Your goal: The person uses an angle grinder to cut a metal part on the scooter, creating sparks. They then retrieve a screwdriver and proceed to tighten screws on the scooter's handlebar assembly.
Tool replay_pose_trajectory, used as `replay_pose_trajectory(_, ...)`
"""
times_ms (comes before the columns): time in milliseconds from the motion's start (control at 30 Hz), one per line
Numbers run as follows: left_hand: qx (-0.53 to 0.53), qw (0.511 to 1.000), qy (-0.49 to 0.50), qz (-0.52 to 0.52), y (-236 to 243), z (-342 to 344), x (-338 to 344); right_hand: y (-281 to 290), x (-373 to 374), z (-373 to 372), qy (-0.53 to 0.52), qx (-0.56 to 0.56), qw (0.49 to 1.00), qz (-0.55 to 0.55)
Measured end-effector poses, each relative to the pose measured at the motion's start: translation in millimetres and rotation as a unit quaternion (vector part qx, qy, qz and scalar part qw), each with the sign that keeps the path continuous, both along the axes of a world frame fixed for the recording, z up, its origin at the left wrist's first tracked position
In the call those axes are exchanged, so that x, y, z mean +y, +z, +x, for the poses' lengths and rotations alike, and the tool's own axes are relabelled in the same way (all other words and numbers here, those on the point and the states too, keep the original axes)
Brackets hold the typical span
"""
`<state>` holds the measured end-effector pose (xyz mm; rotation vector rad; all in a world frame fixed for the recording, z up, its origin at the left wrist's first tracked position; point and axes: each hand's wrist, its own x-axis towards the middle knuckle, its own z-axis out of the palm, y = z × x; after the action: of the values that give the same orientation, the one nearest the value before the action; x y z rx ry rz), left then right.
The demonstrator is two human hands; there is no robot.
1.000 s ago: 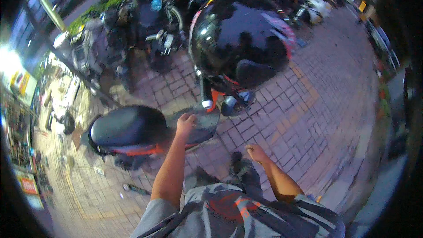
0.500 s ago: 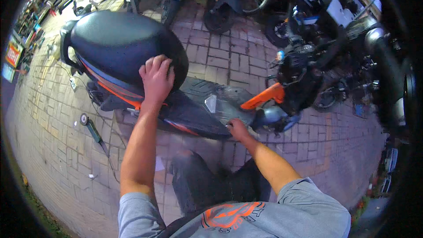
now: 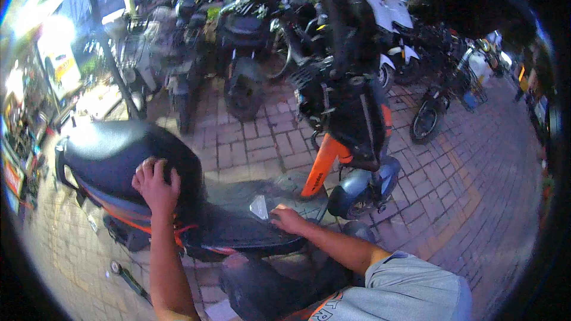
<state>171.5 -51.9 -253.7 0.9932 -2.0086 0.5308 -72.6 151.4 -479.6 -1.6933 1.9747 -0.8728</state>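
My left hand (image 3: 156,185) rests with fingers apart and bent against the side of the black seat (image 3: 117,147) of a black and orange scooter. My right hand (image 3: 285,216) is curled low over the dark footboard (image 3: 232,206), beside a pale triangular patch (image 3: 259,208); whether it holds anything small is unclear. The orange front panel (image 3: 321,165) rises at the footboard's front, under the black steering column (image 3: 348,119). The front mudguard (image 3: 366,193) sits right of the footboard. My legs are bent close against the scooter's near side.
A corded green tool (image 3: 128,279) lies on the paving (image 3: 440,190) at lower left. Parked scooters (image 3: 244,89) and bikes (image 3: 431,113) line the back behind a dark pole (image 3: 101,41). A lit sign (image 3: 62,65) stands at the left.
Since a second ago I have come lower and closer to the scooter; my left hand has moved onto the seat's side and my right hand onto the footboard. The view has tilted up since half a second ago.
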Motion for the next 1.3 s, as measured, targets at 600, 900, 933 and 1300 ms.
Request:
replay_pose_trajectory(600, 0.131, 0.787, -0.487, 0.357, 163.9, -241.5, 78.5, 331.7, 50.8, -127.2, -0.191, -0.1, 0.919, -0.331)
replay_pose_trajectory(900, -0.189, 0.797, -0.452, 0.353, 199.0, -295.5, 82.3, 322.8, 16.2, -135.7, -0.206, -0.047, 0.938, -0.276)
replay_pose_trajectory(933, -0.178, 0.795, -0.461, 0.351, 195.0, -296.5, 78.8, 324.8, 15.4, -134.0, -0.19, -0.086, 0.942, -0.263)
replay_pose_trajectory(1300, -0.104, 0.951, -0.231, 0.178, 189.6, -274.6, 132.7, 323.2, 8.7, -137.6, -0.146, -0.189, 0.944, -0.227)
